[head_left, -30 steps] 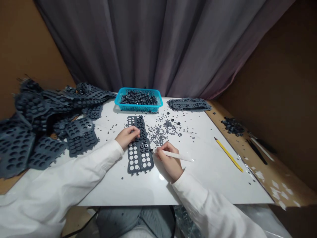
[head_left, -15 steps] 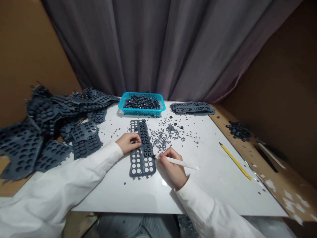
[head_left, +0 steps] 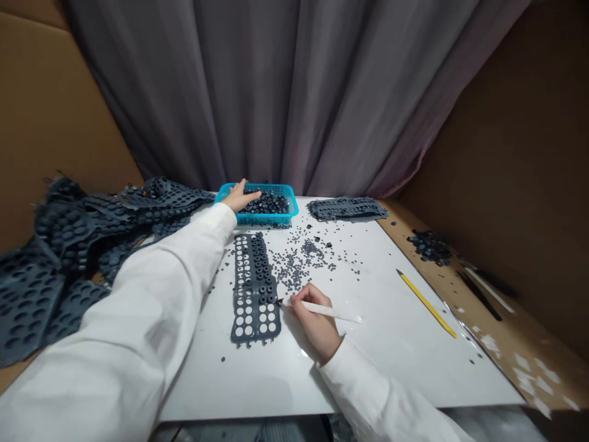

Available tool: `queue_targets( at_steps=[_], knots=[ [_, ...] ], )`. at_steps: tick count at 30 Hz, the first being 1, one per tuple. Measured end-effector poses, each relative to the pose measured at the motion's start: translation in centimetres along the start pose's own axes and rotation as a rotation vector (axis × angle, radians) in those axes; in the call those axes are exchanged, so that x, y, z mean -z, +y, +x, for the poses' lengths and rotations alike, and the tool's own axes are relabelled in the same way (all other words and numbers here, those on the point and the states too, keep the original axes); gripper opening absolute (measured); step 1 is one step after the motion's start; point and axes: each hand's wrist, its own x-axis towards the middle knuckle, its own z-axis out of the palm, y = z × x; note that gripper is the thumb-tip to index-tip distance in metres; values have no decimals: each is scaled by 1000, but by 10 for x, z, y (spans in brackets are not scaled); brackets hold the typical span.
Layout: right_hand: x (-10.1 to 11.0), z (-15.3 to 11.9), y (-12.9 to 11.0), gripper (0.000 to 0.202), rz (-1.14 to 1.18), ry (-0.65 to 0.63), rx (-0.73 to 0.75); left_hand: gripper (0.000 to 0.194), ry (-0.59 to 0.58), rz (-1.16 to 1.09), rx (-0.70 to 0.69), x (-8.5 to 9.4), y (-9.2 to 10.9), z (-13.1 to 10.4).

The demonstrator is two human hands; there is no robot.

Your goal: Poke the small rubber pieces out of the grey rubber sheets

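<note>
My left hand (head_left: 240,196) is over the left side of a blue basket (head_left: 295,205) filled with small black parts (head_left: 271,202), its fingers spread. A dark rubber sheet (head_left: 256,331) with rows of round holes lies on the white table; black rings sit in many right-hand holes, while other holes show white. Beside its right edge, my right hand (head_left: 317,322) is closed around a white pen-like tool (head_left: 338,313), whose dark tip points at the sheet near the lowest rings.
Small dark discs (head_left: 294,264) are scattered right of the sheet. A stack of dark sheets (head_left: 347,209) lies at the back, a large heap (head_left: 69,233) at the left. A yellow craft knife (head_left: 426,302) and a black pile (head_left: 430,247) are on the right.
My left hand has left the rubber sheet and reached forward to the basket, its fingers now spread. My right hand still holds the white tool by the sheet. The view has shifted slightly.
</note>
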Motion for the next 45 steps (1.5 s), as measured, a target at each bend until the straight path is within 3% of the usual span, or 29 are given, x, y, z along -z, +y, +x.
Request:
queue_targets(
  at_steps=[2, 3, 6, 7, 9, 11, 12, 15, 20, 24, 31, 38, 42, 45],
  knots=[
    [0, 0, 1, 19, 4, 3, -2, 72, -19, 150, -182, 0, 8, -13],
    [0, 0, 1, 19, 4, -3, -5, 66, -76, 215, -320, 0, 12, -28],
    [0, -2, -1, 19, 7, -43, -7, 18, -558, 295, -642, -1, 17, -99],
    [0, -2, -2, 19, 11, -55, -7, 14, -719, 360, -695, -1, 16, -128],
    [1, -4, -5, 20, 33, -47, -7, 18, -870, 484, -759, -1, 6, -183],
    [3, -5, -8, 22, 71, 2, -14, 17, -848, 614, -791, -1, -10, -227],
    [3, -5, -10, 23, 92, 24, -20, 9, -766, 683, -796, -1, -17, -243],
    [4, -6, -12, 23, 114, 18, -29, 22, -644, 760, -847, -1, -28, -267],
    [2, -4, -5, 22, 7, -26, 5, 21, -643, 529, -784, 2, -15, -255],
    [1, -3, 1, 18, -51, -24, 33, 20, -566, 564, -674, -1, -11, -227],
    [-2, -1, -1, 19, -105, -20, 45, 17, -795, 770, -650, -21, 0, -192],
    [-2, -3, -5, 18, -137, 10, 101, 6, -827, 876, -680, -36, 14, -190],
    [-2, -2, -3, 17, -149, 14, 109, 14, -868, 861, -726, -40, 10, -184],
    [-1, -1, -2, 17, -168, 0, 107, 13, -899, 681, -679, -34, -4, -178]
  ],
)
